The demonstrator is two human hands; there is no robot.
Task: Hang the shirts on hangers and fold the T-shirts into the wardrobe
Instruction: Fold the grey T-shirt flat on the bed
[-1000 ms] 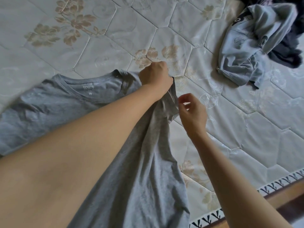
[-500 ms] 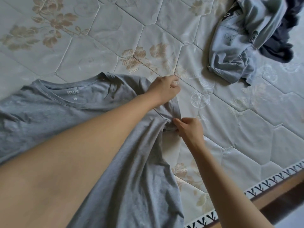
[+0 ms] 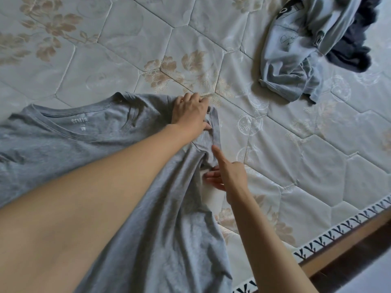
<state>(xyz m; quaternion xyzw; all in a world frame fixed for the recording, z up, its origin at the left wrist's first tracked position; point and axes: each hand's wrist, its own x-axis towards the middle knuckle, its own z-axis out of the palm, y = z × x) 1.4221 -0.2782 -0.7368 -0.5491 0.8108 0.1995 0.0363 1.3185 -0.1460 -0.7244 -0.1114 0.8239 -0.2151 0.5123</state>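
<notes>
My left hand (image 3: 190, 115) presses flat on the grey T-shirt (image 3: 63, 149) sleeve, right hand (image 3: 227, 176) open, holding nothing; the sleeve could bunch if I fold now.

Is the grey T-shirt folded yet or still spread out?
Spread, not folded: the grey T-shirt lies flat on the mattress, neckline showing. The left hand presses its sleeve; the right hand touches below.

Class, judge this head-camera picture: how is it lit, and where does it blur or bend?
Head view: soft, even daylight, faint shadows, no glare; the left forearm looms soft near the lens; the mattress trim bows from wide-angle distortion; the grey T-shirt label is legible.
</notes>
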